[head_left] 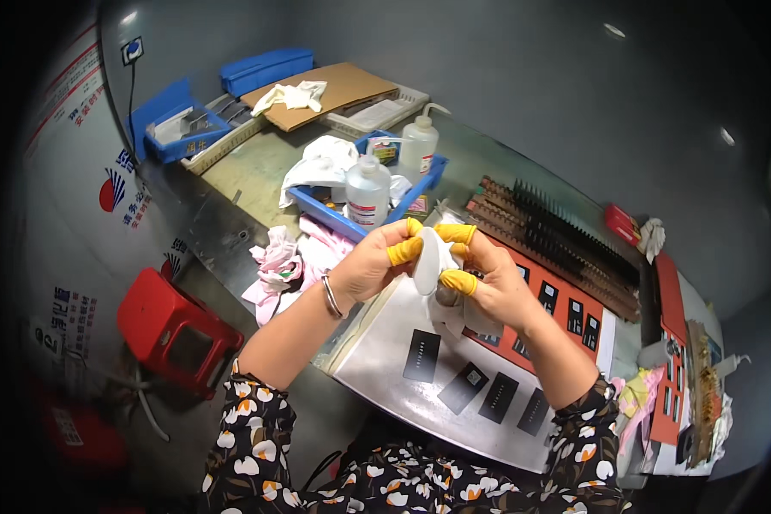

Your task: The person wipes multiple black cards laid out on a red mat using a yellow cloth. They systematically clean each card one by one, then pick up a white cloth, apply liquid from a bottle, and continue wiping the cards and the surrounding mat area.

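Observation:
Yellow finger cots cover fingertips of both my hands, which meet above the near work surface. My left hand (pixel 384 257) pinches the edge of a flat, pale grey oval piece (pixel 428 262). Beside it, my right hand (pixel 490 278) grips a bunched white cloth (pixel 448 255) against the oval's right side; part of the cloth is hidden by the fingers. Below them, several dark cards, one of them a black card (pixel 421 355), lie on a pale board (pixel 385 377). An orange board (pixel 522 347) holding rows of dark cards extends beneath my right forearm.
Ahead stands a blue tray (pixel 321 208) with two squeeze bottles, the nearer a clear plastic bottle (pixel 368 195). Pink cloths (pixel 276 267) lie left of it. A black slotted rack (pixel 565 236) sits at far right. A red stool (pixel 176 330) stands on the floor at left.

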### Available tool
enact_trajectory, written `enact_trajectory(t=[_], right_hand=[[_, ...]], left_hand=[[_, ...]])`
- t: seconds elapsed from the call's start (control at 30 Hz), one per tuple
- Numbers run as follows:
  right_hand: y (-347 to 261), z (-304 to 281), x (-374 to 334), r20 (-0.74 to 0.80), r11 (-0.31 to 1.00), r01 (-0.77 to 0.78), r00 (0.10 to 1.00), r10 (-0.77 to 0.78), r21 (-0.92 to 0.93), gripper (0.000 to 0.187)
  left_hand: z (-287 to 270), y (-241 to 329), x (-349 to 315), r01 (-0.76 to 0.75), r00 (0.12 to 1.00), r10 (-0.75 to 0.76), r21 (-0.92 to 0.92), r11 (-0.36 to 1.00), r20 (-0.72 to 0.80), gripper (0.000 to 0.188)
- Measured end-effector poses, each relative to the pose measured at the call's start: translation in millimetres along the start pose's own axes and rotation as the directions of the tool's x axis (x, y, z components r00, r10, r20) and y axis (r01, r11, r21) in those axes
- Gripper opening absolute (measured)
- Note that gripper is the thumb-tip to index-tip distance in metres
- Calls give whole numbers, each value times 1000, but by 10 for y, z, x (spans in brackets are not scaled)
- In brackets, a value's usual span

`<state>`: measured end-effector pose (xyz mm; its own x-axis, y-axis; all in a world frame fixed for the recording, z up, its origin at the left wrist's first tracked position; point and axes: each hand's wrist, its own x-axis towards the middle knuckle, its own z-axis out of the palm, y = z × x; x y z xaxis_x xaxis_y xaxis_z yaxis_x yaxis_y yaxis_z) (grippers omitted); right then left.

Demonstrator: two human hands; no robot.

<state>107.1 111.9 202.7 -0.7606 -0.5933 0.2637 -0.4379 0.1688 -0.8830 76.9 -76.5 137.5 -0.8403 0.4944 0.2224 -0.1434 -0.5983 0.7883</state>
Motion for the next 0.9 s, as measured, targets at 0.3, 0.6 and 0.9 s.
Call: enact_trajectory(t=[0.3,0.6,0.9], right_hand=[[-629,-527,-105,-180,948,-302,943,280,-106,29],[-901,-678,-419,-217,870,-97,950,227,484,18],[-664,-1234,-1246,-378,958,-134,898,226,255,11]], left_hand=[[419,462,162,86,988,-126,355,931,91,17],[979,53,231,-25,980,27,-16,1000,197,39],[908,-281,431,156,870,-47,-183,971,491,38]])
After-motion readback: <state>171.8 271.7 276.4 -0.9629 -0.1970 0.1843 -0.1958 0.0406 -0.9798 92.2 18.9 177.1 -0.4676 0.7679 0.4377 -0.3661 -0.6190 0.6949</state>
